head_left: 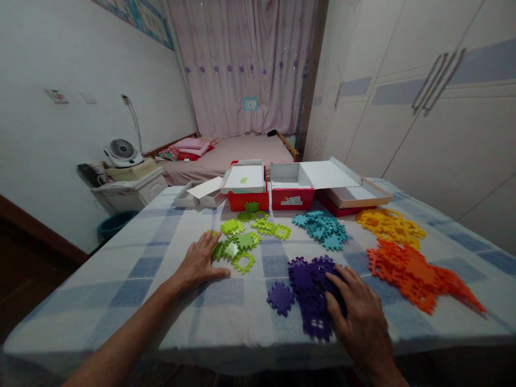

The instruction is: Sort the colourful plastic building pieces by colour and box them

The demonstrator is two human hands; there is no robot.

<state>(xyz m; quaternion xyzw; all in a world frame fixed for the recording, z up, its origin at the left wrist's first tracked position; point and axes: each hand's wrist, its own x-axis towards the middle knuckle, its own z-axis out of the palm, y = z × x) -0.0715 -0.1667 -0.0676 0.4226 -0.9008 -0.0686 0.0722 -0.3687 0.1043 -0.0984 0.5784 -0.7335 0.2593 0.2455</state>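
Observation:
My left hand (200, 262) lies flat and open on the checked tablecloth (137, 269), its fingertips touching the edge of a pile of lime-green plastic tiles (242, 239). My right hand (360, 314) rests with spread fingers on a heap of purple interlocking tiles (307, 285), holding nothing. One purple tile (281, 297) lies apart to the left of the heap.
Teal tiles (322, 227), yellow tiles (390, 223) and orange tiles (419, 274) lie in separate piles to the right. Red boxes with white lids (268, 188) stand at the table's far edge. A fan (122, 152) sits on a cabinet at left, a bed behind.

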